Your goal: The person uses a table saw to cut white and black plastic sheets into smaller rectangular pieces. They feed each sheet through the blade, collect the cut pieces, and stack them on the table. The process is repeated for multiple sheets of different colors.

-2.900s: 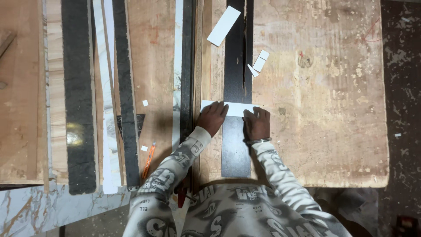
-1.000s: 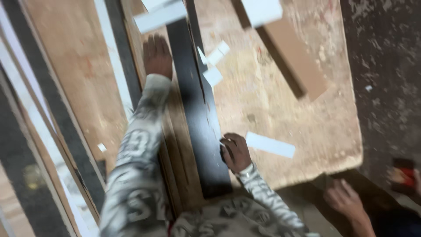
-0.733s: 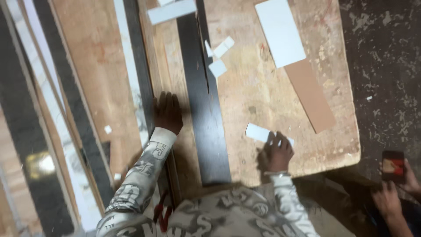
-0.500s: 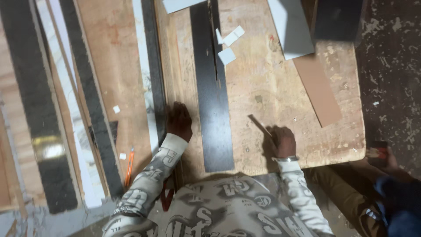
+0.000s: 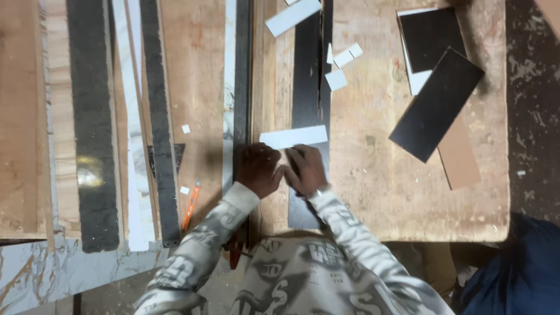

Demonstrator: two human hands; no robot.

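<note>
Lying left of the long black strip [image 5: 305, 105], an orange pencil [image 5: 191, 204] rests on the desk [image 5: 379, 192]. Your left hand [image 5: 258, 169] and right hand [image 5: 304, 168] sit side by side on that strip, fingers curled at the white strip [image 5: 293, 137] laid across it; grip unclear. Black panels [image 5: 437, 105] lie right of it.

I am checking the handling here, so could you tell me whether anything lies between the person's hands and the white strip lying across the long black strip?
Nothing visible does. The left hand and right hand sit side by side at the near edge of the white strip, which lies across the long black strip. Whether the fingertips touch it cannot be told.
</note>
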